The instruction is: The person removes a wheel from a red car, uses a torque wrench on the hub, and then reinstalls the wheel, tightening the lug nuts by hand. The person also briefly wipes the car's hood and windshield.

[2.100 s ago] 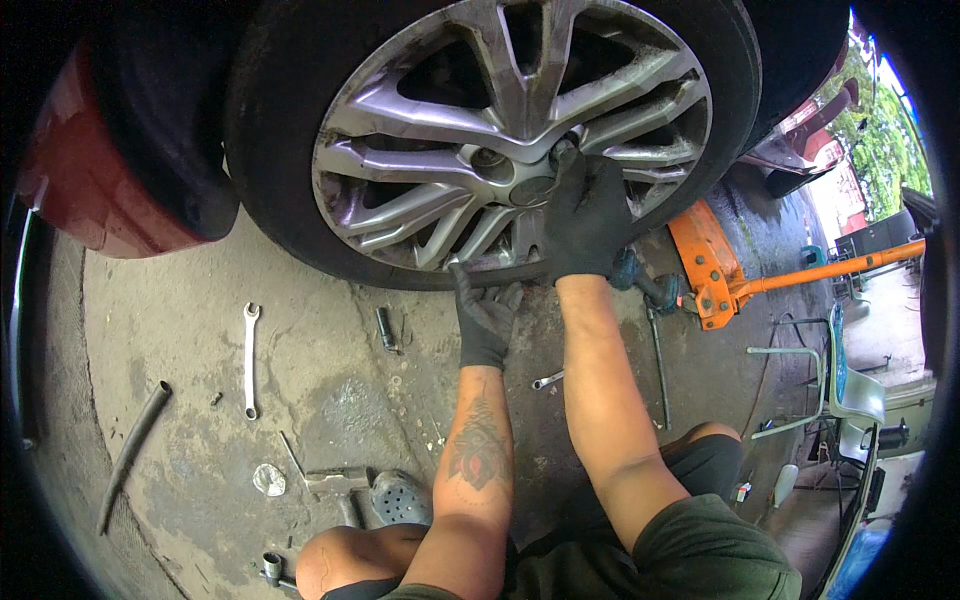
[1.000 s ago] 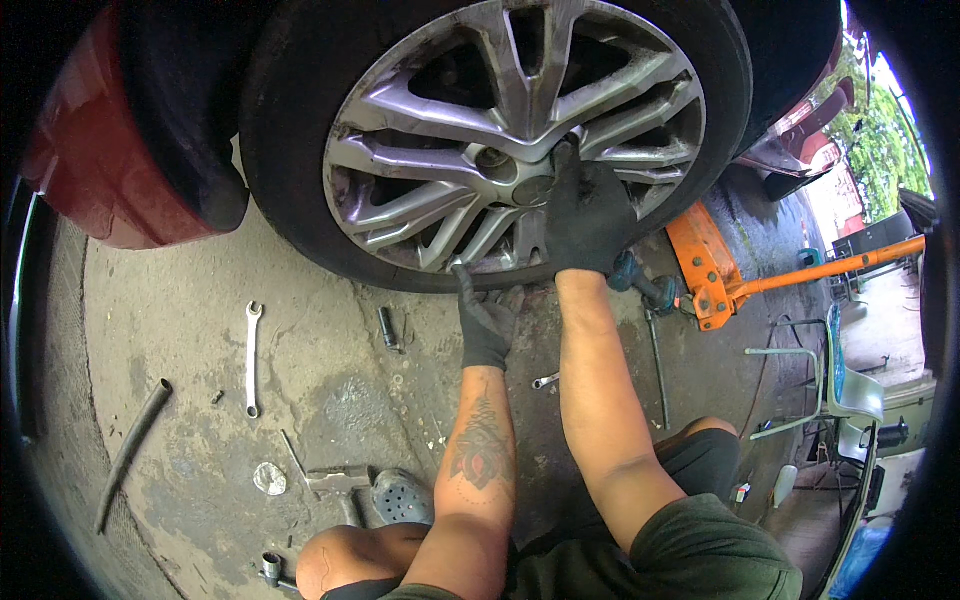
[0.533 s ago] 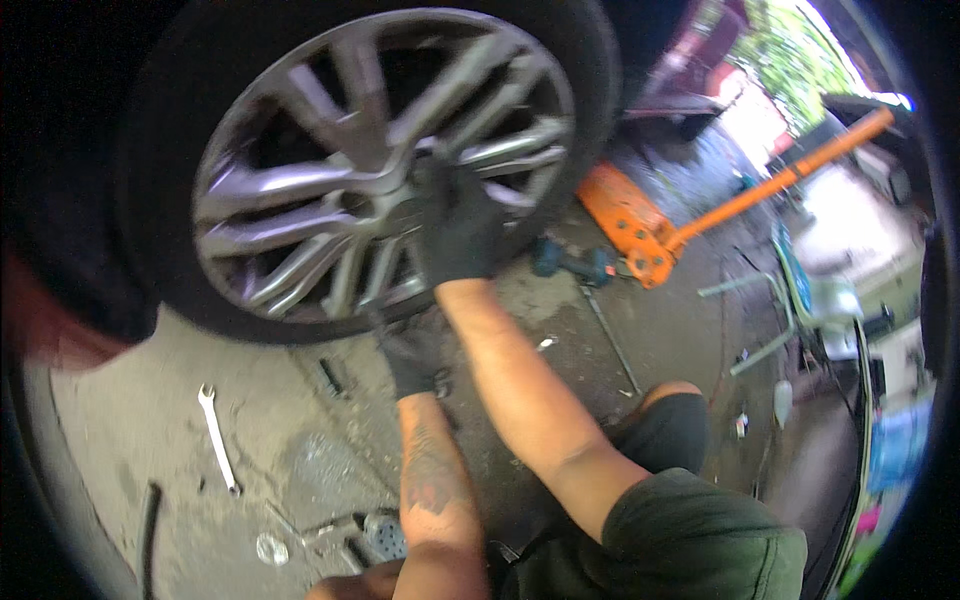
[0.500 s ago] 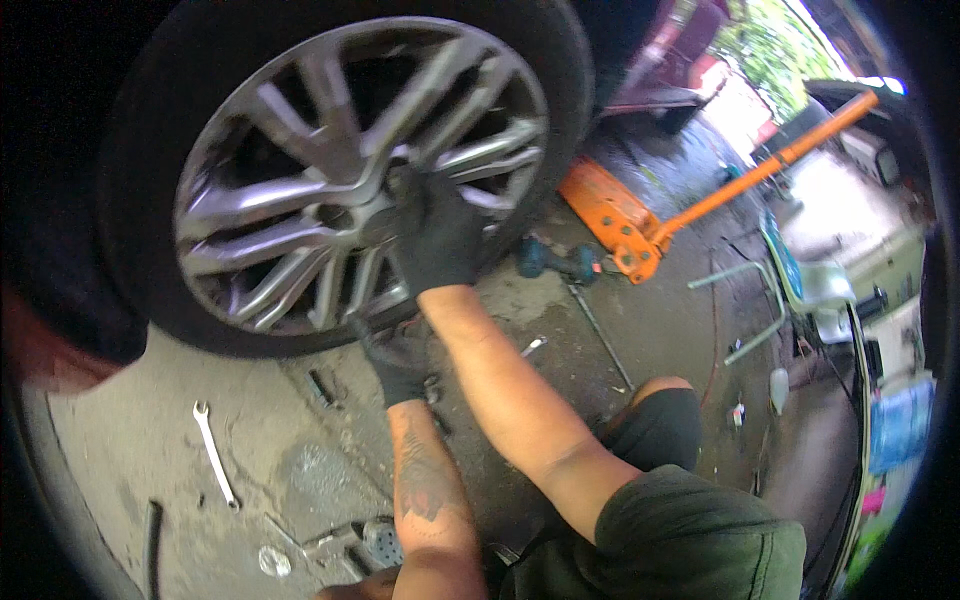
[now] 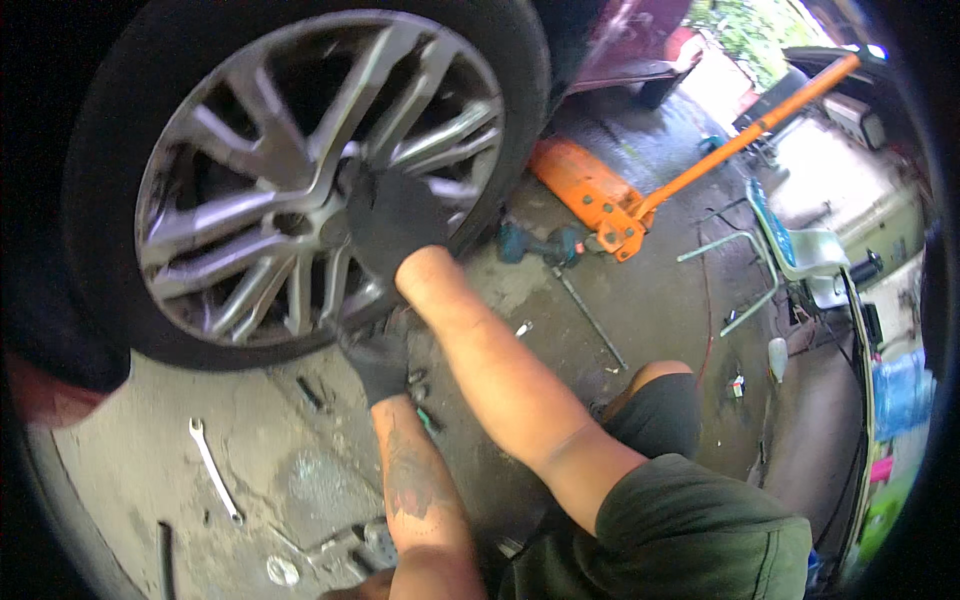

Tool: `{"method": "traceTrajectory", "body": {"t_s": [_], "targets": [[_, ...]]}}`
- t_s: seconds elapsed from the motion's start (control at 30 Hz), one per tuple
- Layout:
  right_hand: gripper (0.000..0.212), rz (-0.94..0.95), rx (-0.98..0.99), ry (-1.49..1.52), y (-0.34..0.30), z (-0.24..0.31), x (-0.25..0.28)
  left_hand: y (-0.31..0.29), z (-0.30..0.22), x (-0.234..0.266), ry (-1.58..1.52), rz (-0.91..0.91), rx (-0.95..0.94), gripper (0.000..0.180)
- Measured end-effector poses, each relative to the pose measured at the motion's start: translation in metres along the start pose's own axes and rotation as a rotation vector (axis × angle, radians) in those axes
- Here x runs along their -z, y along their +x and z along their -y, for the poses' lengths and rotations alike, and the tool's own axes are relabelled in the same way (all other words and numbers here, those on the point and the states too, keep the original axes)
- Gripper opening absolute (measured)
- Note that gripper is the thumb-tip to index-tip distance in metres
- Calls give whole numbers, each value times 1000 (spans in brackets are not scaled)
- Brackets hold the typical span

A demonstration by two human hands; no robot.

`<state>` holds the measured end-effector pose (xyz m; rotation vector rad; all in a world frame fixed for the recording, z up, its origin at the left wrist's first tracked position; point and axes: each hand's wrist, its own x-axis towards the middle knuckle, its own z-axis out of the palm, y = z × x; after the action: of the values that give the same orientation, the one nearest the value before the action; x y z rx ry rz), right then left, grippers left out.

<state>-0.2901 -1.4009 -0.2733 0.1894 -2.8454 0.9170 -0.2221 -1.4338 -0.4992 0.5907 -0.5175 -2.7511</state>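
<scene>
A black tyre (image 5: 98, 210) with a grey multi-spoke alloy wheel (image 5: 335, 130) fills the upper left, upright on the car. My right hand (image 5: 398, 222), in a dark glove, lies over the spokes just right of the wheel's centre. Its fingers merge with the dark gaps there, so their grip is hidden. Lower down, my left hand (image 5: 375, 362), gloved too, reaches up to the wheel's bottom edge. Its fingers look stretched out against the tyre, somewhat blurred, with no held thing visible.
An orange floor jack (image 5: 585, 190) stands right of the tyre, a cordless impact wrench (image 5: 540, 246) beside it. A metal bar (image 5: 592, 320) and a combination wrench (image 5: 216, 470) lie on the concrete. Farther right stands a metal-framed chair (image 5: 815, 250). A black hose (image 5: 165, 560) lies lower left.
The view has shifted, so the wheel and jack appear farther left. Both hands stay at about the same places on the wheel. A small green item now shows beside my left wrist.
</scene>
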Motion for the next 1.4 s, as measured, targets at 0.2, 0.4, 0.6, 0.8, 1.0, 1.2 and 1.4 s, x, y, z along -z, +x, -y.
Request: {"method": "traceTrajectory", "body": {"t_s": [0.2, 0.4, 0.6, 0.8, 1.0, 1.2, 1.4], "targets": [[51, -19, 78, -30, 15, -16, -15, -1, -4, -7, -240, -154, 202, 59], [41, 78, 377, 110, 13, -82, -20, 12, -12, 34, 62, -84, 59, 63], [38, 837, 382, -193, -66, -266, -121, 14, -25, 23, 67, -59, 72, 48], [40, 886, 222, -258, -137, -238, -165, 21, -45, 27, 141, -25, 9, 40], [28, 864, 257, -130, -132, -243, -165, 25, -44, 32, 141, -28, 15, 35], [21, 540, 142, 447, -105, -267, -173, 21, -35, 13, 113, -50, -50, 42], [25, 45, 94, 1057, -38, -176, -84, 23, -36, 10, 203, -23, 116, 68]]}}
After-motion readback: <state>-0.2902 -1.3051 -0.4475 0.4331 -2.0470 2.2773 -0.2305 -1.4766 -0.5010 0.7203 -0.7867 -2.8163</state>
